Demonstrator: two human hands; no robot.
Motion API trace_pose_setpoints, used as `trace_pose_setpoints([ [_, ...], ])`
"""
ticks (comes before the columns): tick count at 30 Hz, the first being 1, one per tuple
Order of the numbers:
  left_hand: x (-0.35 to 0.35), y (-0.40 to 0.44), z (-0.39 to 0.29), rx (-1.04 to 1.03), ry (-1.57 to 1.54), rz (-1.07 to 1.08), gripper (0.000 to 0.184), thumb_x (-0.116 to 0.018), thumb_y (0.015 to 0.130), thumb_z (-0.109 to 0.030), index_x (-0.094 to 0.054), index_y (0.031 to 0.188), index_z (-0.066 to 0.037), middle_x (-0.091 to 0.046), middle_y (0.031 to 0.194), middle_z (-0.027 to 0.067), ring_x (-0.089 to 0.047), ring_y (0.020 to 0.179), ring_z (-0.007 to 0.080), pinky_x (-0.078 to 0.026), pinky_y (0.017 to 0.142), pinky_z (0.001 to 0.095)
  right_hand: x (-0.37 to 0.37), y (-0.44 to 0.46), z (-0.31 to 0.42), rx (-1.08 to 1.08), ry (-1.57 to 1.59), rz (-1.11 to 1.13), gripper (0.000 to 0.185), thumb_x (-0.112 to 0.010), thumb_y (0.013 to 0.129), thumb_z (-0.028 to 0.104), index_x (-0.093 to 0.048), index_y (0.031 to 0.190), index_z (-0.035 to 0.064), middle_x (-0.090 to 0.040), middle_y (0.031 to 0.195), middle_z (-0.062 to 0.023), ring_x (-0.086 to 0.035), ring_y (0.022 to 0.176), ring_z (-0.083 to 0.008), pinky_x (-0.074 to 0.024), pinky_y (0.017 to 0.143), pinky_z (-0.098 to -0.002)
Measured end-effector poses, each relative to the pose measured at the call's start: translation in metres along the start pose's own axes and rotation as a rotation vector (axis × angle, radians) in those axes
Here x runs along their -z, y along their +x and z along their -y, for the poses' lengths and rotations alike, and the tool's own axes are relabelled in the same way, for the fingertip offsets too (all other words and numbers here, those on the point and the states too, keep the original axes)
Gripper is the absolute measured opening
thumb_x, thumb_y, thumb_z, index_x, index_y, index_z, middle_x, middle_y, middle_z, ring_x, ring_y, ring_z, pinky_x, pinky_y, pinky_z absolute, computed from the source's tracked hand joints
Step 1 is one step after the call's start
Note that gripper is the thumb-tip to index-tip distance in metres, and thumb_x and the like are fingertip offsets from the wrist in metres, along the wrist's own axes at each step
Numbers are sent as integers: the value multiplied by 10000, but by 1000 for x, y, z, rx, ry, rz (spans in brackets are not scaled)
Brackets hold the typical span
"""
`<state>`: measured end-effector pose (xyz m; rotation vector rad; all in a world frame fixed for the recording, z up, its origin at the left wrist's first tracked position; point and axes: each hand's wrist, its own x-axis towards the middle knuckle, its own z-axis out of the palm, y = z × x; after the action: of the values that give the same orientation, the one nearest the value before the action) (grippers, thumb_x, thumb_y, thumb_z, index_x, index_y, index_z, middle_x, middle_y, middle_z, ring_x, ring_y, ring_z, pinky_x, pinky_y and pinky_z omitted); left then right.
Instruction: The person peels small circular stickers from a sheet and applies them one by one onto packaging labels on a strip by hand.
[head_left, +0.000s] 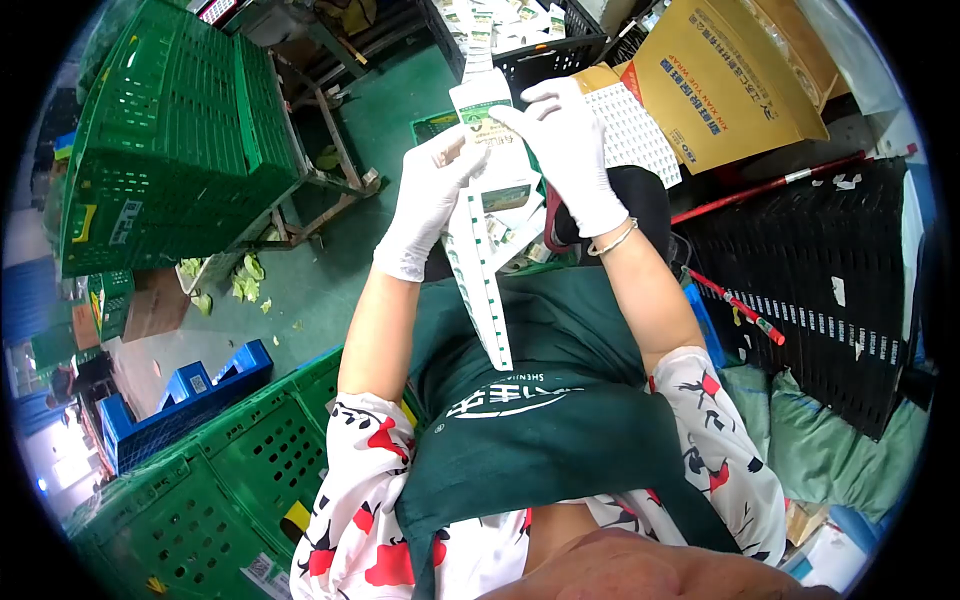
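A long strip of white labels (pixel 485 95) with green print hangs between my hands, its lower end trailing over the apron. My left hand (pixel 430 185), in a white glove, is closed on the strip's left side with thumb and fingers together. From the right, my gloved right hand (pixel 568 140) pinches the upper part of the strip between thumb and forefinger. Its other fingers are curled loosely. Beneath the hands, more printed label pieces (pixel 515 235) lie in a green crate, mostly hidden. Beyond the strip, a black crate (pixel 550 62) holds many similar printed pieces.
Green crates are stacked on a stand (pixel 180 140) at left; another green crate (pixel 230 470) sits nearer. A yellow cardboard box (pixel 725 90) and a white dotted sheet (pixel 635 130) are at upper right. Black folded crates (pixel 800 270) stand at right. Leaf scraps (pixel 247 278) litter the floor.
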<state>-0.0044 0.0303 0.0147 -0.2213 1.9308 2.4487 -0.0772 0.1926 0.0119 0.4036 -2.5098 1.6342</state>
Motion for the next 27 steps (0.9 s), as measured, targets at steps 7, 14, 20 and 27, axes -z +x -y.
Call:
trace_pose_setpoints([
  [7, 21, 22, 11, -163, 49, -363, 168, -586, 939, -64, -671, 1040, 40, -675, 930, 9, -569, 802, 57, -458, 735, 220, 25, -34, 13, -81, 187, 67, 382, -760, 846, 97, -612, 1192, 32, -639, 975, -35, -598, 857, -93, -494, 754, -229],
  [14, 46, 43, 29, -287, -167, -574, 132, -578, 936, -66, -659, 953, 35, -654, 888, 37, -553, 791, 82, -444, 715, 235, 21, -111, 23, 168, -214, 172, 301, -731, 859, 75, -646, 1142, 16, -660, 1057, -103, -662, 953, -178, -521, 858, -283],
  [20, 51, 31, 7, -405, 59, -571, 134, -564, 959, -66, -655, 983, 31, -650, 861, 33, -553, 729, 81, -449, 665, 237, 49, -80, 14, -127, 182, 295, 168, -638, 934, 106, -685, 1049, -7, -685, 853, -105, -641, 731, -120, -513, 671, -277],
  [27, 35, 13, -19, -479, 121, -515, 246, -522, 1004, -55, -588, 1204, 72, -693, 1029, 109, -679, 736, 134, -530, 684, 243, 71, -59, 11, -131, 50, 467, 213, -577, 963, 149, -666, 979, -44, -644, 775, -56, -567, 708, -72, -465, 669, -239],
])
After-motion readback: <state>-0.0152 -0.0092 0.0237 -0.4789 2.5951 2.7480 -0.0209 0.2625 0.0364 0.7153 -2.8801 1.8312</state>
